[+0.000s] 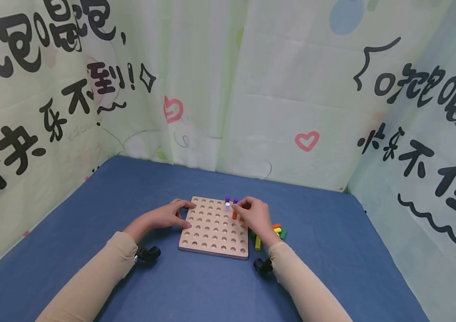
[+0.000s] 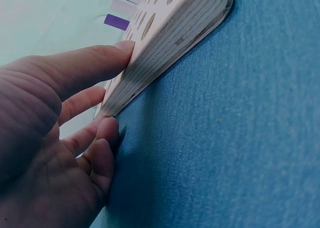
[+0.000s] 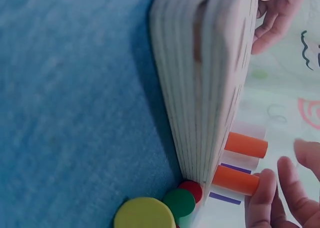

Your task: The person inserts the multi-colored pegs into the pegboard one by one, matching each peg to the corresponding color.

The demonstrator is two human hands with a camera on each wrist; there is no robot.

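Observation:
A square wooden pegboard [image 1: 211, 241] with rows of round holes lies on the blue table. My left hand [image 1: 167, 214] rests along its left edge; in the left wrist view the thumb [image 2: 107, 61] touches the top edge. My right hand [image 1: 257, 218] is over the far right part, its fingertips right by the pegs, with nothing visible between thumb and forefinger. Purple pegs [image 1: 227, 199], white pegs [image 1: 227, 207] and orange pegs [image 1: 234, 215] stand upright in holes there. In the right wrist view one finger overlaps the end of the nearer orange peg [image 3: 235, 180].
Loose yellow [image 1: 257, 243], green [image 1: 283, 234] and orange [image 1: 277, 226] pegs lie right of the board, partly behind my right hand. A red peg [image 3: 191, 191] lies close to the board's side. Printed curtains [image 1: 268, 103] surround the table.

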